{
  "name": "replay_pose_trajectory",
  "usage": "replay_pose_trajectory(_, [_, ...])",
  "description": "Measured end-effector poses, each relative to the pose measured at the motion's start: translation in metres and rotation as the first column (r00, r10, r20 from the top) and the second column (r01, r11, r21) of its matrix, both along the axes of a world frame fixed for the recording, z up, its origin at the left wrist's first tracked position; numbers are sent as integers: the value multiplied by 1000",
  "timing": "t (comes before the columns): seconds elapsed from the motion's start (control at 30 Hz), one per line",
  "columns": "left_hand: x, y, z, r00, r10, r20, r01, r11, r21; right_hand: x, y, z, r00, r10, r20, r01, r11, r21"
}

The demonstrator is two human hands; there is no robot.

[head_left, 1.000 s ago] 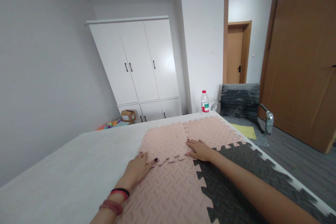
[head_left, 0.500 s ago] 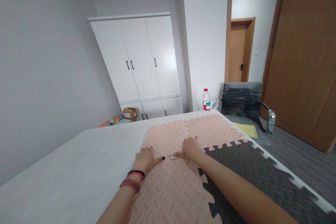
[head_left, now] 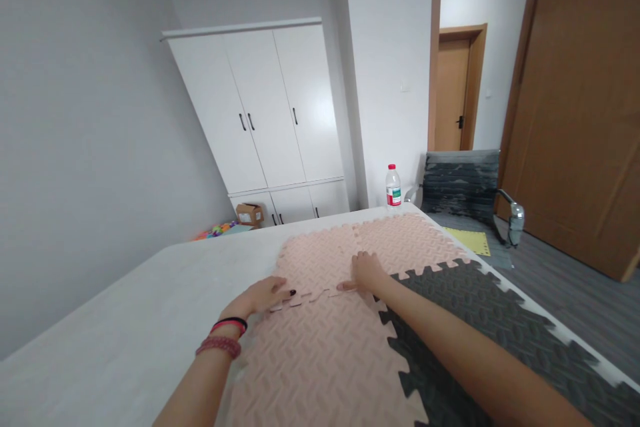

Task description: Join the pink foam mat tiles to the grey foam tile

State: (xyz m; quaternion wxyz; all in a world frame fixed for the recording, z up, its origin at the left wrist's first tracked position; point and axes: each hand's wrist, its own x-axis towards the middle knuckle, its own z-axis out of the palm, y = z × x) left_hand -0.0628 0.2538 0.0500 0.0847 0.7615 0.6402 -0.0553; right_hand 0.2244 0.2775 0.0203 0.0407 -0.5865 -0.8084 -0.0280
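Pink foam mat tiles with a raised pattern lie flat on a white table: a near tile (head_left: 320, 360), a far tile (head_left: 320, 250) and another at the back right (head_left: 405, 240). The toothed seam between the near and far tiles shows small gaps. At the seam's left end rests my left hand (head_left: 265, 295), open, thumb on the pink foam. My right hand (head_left: 367, 273) presses the seam farther right, thumb stretched out and fingers bent down onto the foam; it holds nothing. A dark grey foam tile (head_left: 460, 307) lies under and beside my right forearm.
On the far table edge stands a clear bottle (head_left: 393, 187) with a red cap. Behind it is a dark chair (head_left: 463, 180) with a yellow sheet (head_left: 467, 240) on its seat. A white wardrobe (head_left: 265, 107) and a cardboard box (head_left: 249, 214) are beyond the white table (head_left: 150, 307).
My left hand has slid left along the seam to the mat's left edge. My right hand has stayed near the same place, with its fingers drawn closer together.
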Motion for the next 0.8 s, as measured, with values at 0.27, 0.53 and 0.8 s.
replay_pose_trajectory(0.27, [3, -7, -21, 997, 75, 12, -75, 994, 75, 14, 8, -10, 997, 69, -24, -68, 997, 26])
replay_pose_trajectory(0.53, [9, -6, -24, 995, 98, -24, -95, 989, 116, 26, 3, -13, 991, 104, -81, -100, 994, 54])
replay_pose_trajectory(0.8, [19, -6, -32, 972, 217, -85, -197, 959, 202, 22, -1, -15, 989, 80, -122, -75, 996, 51])
